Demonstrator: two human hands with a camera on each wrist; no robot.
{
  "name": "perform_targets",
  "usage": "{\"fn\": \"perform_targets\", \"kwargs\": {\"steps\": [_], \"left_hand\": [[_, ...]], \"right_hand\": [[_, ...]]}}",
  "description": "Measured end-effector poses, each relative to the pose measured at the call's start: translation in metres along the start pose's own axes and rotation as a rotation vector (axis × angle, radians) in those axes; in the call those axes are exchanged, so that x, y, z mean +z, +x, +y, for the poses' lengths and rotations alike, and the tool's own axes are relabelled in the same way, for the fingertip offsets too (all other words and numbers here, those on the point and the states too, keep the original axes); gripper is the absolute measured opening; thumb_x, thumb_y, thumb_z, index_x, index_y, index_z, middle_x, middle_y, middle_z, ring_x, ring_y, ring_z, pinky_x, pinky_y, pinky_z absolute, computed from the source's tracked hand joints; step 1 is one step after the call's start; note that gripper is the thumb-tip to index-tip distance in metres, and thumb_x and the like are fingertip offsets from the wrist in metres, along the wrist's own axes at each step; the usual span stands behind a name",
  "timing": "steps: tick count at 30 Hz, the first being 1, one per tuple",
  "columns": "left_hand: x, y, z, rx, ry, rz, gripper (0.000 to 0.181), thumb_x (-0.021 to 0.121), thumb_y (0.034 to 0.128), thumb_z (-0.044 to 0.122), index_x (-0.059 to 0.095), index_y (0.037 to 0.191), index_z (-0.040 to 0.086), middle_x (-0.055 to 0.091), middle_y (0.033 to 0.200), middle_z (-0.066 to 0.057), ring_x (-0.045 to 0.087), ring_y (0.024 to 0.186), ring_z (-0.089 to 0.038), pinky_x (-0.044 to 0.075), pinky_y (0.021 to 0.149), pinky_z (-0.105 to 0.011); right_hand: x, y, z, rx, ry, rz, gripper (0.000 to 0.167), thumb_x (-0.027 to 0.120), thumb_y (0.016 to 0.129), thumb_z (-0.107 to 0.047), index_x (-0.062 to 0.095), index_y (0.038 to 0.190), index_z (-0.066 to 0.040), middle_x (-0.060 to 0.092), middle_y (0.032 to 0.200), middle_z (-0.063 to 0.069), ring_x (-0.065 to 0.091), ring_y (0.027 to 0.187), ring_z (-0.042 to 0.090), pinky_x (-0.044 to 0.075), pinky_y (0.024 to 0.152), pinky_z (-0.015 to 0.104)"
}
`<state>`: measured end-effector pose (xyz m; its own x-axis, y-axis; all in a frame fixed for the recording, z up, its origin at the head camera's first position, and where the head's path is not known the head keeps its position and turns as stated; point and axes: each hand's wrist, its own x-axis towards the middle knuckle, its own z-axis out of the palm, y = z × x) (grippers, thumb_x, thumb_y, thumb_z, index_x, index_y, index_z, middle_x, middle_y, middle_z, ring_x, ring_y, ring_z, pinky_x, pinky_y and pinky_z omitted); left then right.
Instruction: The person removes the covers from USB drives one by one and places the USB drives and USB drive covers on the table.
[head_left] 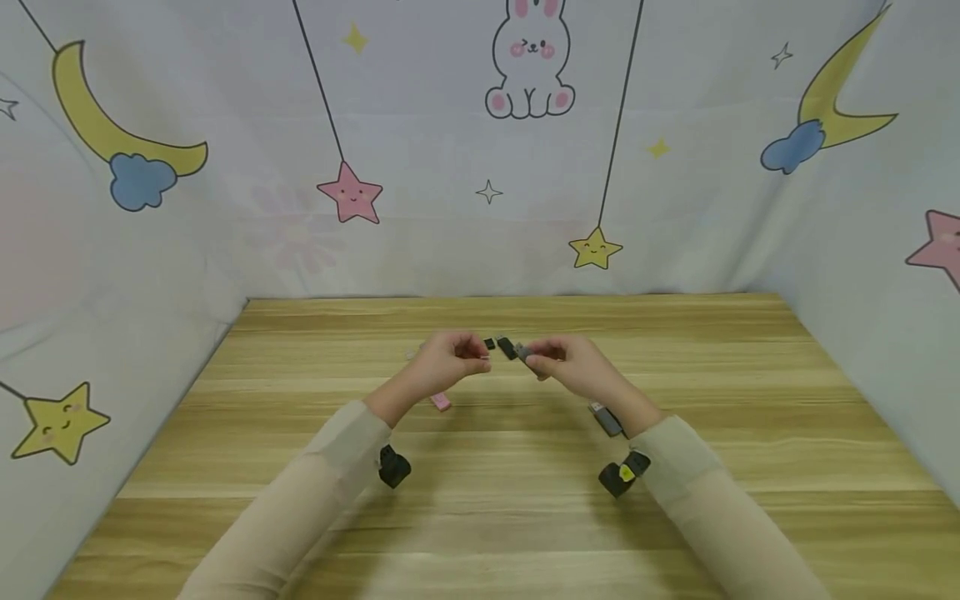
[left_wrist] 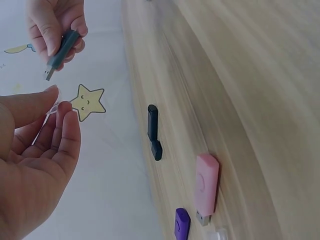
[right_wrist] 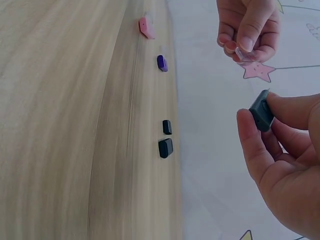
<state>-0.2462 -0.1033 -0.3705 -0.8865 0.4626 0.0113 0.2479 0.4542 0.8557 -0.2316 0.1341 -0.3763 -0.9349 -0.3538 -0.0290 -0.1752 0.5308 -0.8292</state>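
Note:
Between thumb and fingertips my right hand [head_left: 567,360] pinches a dark grey-green USB stick [left_wrist: 64,49], its metal plug bare and pointing toward the other hand. My left hand [left_wrist: 42,135] pinches a small clear cap [right_wrist: 243,54], mostly covered by the fingertips. Both hands are raised over the table, a short gap apart. Beyond them on the table lie a black USB stick [head_left: 507,347] and a small black cap [head_left: 490,343]. A pink USB stick [left_wrist: 206,185] lies near my left hand, its metal plug showing.
A purple USB stick [left_wrist: 182,224] lies beside the pink one, with a clear cap [left_wrist: 219,235] close by. Another grey USB stick [head_left: 606,420] lies near my right wrist. A patterned white cloth [head_left: 450,250] hangs behind the wooden table [head_left: 480,517].

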Motion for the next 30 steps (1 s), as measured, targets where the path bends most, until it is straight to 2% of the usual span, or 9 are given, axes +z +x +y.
{"fn": "perform_targets", "kwargs": {"steps": [7,16,24,30], "left_hand": [[0.002,0.012,-0.001,-0.028,0.015,0.001,0.016,0.068,0.0897,0.01,0.067,0.103,0.001,0.066,0.094,-0.007,0.06,0.085,-0.017,0.051,0.076,-0.03],[0.005,0.024,-0.006,-0.055,0.017,-0.001,0.018,0.065,0.0911,0.008,0.068,0.106,-0.003,0.066,0.095,-0.009,0.062,0.085,-0.018,0.053,0.077,-0.034],[0.009,0.033,-0.014,-0.083,-0.007,-0.013,0.019,0.065,0.0908,0.006,0.067,0.107,-0.005,0.067,0.096,-0.011,0.064,0.086,-0.019,0.054,0.082,-0.041],[0.013,0.038,-0.019,-0.064,0.033,-0.027,0.016,0.066,0.0889,0.003,0.068,0.102,-0.006,0.067,0.09,-0.01,0.061,0.077,-0.017,0.053,0.07,-0.029]], "right_hand": [[0.003,0.01,0.001,0.06,0.066,0.01,0.034,0.057,0.098,-0.019,0.059,0.126,0.001,0.066,0.113,0.016,0.068,0.09,0.024,0.05,0.09,0.048],[0.007,0.021,0.007,0.094,0.112,0.039,0.033,0.058,0.098,-0.017,0.059,0.124,0.004,0.066,0.111,0.019,0.068,0.091,0.029,0.052,0.088,0.045],[0.013,0.029,0.014,0.122,0.134,0.047,0.028,0.059,0.096,-0.011,0.061,0.118,0.006,0.065,0.108,0.019,0.066,0.089,0.024,0.055,0.083,0.039],[0.017,0.032,0.016,0.189,0.096,0.047,0.025,0.06,0.095,-0.013,0.064,0.115,0.002,0.065,0.104,0.013,0.061,0.084,0.018,0.054,0.074,0.03]]}}
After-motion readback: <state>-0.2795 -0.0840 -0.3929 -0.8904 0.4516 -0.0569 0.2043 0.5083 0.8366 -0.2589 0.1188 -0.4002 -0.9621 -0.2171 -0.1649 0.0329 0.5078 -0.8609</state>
